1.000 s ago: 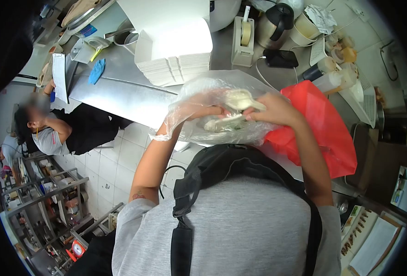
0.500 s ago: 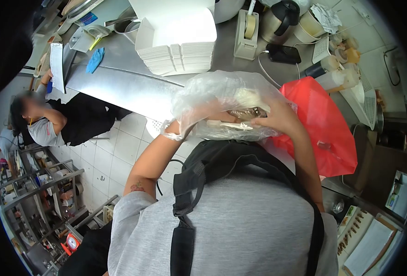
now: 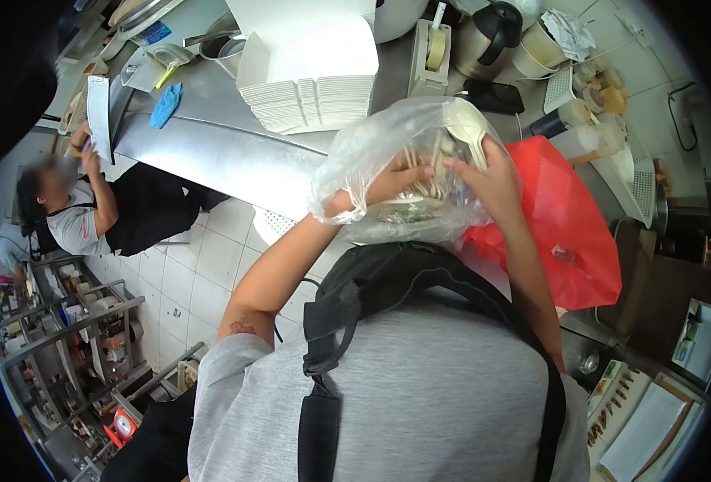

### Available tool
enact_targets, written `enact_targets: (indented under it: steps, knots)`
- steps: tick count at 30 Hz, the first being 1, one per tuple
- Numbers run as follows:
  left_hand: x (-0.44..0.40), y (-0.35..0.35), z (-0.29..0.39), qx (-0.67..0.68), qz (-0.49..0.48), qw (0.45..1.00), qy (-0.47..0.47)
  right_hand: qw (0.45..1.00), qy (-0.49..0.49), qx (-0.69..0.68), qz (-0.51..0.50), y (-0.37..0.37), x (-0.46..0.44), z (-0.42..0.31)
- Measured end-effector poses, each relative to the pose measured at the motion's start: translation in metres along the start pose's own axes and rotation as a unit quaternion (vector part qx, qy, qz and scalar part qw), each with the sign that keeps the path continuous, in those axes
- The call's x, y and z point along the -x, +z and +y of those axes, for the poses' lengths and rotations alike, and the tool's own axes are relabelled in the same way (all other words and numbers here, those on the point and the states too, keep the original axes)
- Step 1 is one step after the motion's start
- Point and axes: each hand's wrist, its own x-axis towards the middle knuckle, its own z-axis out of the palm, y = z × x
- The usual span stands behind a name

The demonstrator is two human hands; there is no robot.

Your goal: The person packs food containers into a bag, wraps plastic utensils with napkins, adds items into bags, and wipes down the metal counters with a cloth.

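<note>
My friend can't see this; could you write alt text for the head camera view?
The right hand holds at least one pale spoon at a translucent plastic bag, the left hand inside it. A red bag lies to the right; stacked white boxes stand on the metal counter beyond.

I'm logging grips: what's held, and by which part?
Right hand: pale spoon, by the handle. Left hand: inside the translucent bag; what it grips, if anything, cannot be told.

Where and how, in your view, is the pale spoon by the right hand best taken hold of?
I would grip the pale spoon by its slim handle, probably from the near side, where the right hand is: its broad bowl points away from the person.
</note>
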Motion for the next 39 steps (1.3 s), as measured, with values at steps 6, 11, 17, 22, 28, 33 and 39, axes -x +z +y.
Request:
enact_targets:
  steps: [6,11,17,22,28,33,39]
  knots:
    - [0.009,-0.011,0.001,0.034,0.166,0.968,-0.185,0.991,-0.003,0.122,-0.046,0.008,0.0,0.027]
    - [0.022,-0.003,0.002,-0.079,0.196,0.977,-0.034,0.971,0.095,0.162,-0.15,0.004,0.009,0.018]
    - [0.02,0.004,-0.015,0.212,0.233,0.926,-0.209,0.956,0.043,0.186,-0.224,0.008,0.004,0.028]
    - [0.017,-0.001,-0.039,0.305,0.199,0.916,-0.166,0.965,0.056,0.149,-0.21,0.016,0.001,0.034]
    - [0.016,-0.005,-0.053,0.285,0.199,0.923,-0.165,0.955,0.042,0.202,-0.214,0.008,0.0,0.023]
    - [0.009,-0.007,-0.043,0.201,0.224,0.935,-0.189,0.945,0.029,0.256,-0.203,-0.019,-0.003,-0.015]
    - [0.001,-0.028,-0.017,-0.111,0.196,0.965,-0.135,0.895,-0.101,0.312,-0.302,-0.095,-0.008,-0.076]
